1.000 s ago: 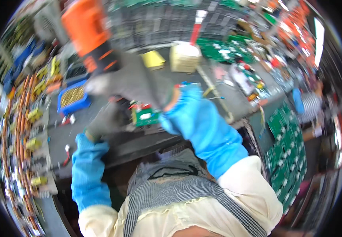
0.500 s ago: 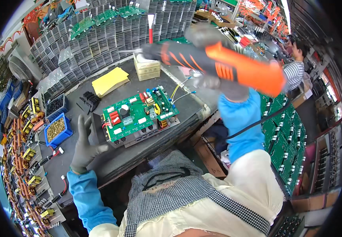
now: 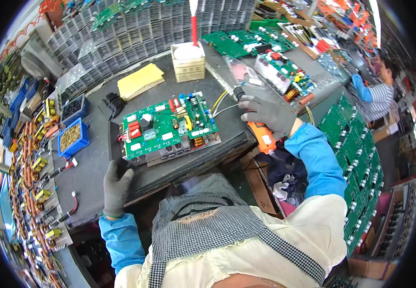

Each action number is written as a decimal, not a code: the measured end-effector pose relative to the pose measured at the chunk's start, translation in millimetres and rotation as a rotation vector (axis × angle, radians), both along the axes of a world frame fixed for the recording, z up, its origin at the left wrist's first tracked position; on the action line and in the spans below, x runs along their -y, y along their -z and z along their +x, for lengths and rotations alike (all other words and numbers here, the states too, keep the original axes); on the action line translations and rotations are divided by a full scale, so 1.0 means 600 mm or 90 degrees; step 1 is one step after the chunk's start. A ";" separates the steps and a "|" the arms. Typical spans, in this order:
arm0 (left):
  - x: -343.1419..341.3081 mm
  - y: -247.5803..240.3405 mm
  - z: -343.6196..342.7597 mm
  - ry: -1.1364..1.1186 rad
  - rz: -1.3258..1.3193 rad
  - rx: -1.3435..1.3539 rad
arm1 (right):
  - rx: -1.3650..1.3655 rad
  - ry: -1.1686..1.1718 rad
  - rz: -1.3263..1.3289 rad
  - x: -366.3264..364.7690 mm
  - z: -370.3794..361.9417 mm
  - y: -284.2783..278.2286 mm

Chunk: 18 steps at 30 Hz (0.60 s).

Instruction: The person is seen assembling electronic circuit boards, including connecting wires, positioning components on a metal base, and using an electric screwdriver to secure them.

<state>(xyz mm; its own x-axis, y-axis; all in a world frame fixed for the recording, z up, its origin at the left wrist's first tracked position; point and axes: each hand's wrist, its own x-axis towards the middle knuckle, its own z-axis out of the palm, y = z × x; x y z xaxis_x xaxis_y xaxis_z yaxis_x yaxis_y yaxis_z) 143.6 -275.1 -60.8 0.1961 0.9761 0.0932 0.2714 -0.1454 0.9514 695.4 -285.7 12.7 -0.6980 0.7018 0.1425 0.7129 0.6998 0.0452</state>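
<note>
My right hand (image 3: 268, 114), in a grey glove, is wrapped round an orange and black electric screwdriver (image 3: 264, 138) at the right part of the bench edge. The tool's black front end shows beyond my fingers, and its orange body hangs past the edge. Left of it, a green circuit board assembly (image 3: 162, 128) with red, yellow and white components lies on a metal base, yellow and white wires (image 3: 221, 102) running off its right side. My gloved left hand (image 3: 117, 185) is off the assembly's near left corner, thumb and fingers apart, holding nothing; its fingertips are partly dark and hard to make out.
A blue tray of brass-coloured screws (image 3: 73, 138) and a dark parts bin (image 3: 74, 109) stand left. Behind are yellow sheets (image 3: 141, 80) and a box (image 3: 189, 62) holding a red-handled brush. Another board unit (image 3: 285, 74) sits back right; a person (image 3: 378, 93) works farther off.
My right hand has come down from in front of me with the screwdriver to the bench edge. My left hand has dropped nearer the front edge. The view has shifted slightly.
</note>
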 end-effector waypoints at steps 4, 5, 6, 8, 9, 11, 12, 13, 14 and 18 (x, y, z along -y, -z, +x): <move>0.015 -0.001 0.018 -0.048 0.003 0.012 | 0.070 -0.041 0.022 -0.048 0.009 0.016; 0.016 0.003 0.017 -0.064 0.001 0.015 | 0.076 -0.050 0.045 -0.056 0.006 0.008; 0.015 0.007 0.017 -0.065 0.001 0.005 | 0.078 -0.052 0.044 -0.062 0.011 0.008; 0.015 0.010 0.012 -0.075 -0.006 -0.023 | 0.072 -0.063 0.039 -0.071 0.029 0.017; 0.011 0.013 0.009 -0.070 0.019 -0.049 | 0.059 -0.049 0.042 -0.069 0.040 0.022; 0.004 0.019 0.012 -0.067 0.035 -0.064 | 0.072 -0.033 0.047 -0.058 0.047 0.019; 0.005 0.023 0.011 -0.071 0.044 -0.074 | 0.076 -0.025 0.049 -0.056 0.051 0.024; 0.002 0.033 0.013 -0.079 0.052 -0.083 | 0.058 -0.013 0.029 -0.047 0.051 0.020; 0.001 0.042 0.011 -0.092 0.064 -0.092 | 0.041 -0.005 0.013 -0.046 0.044 0.009; 0.012 0.048 0.028 -0.141 0.138 -0.104 | -0.071 0.117 0.073 -0.015 -0.001 -0.015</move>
<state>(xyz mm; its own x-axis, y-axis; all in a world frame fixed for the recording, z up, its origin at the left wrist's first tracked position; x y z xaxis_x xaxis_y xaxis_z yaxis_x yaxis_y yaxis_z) 160.5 -282.4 -89.6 0.0119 0.9574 0.2885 0.4654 -0.2607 0.8458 694.5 -276.4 21.9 -0.5359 0.7899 0.2981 0.8325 0.5531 0.0311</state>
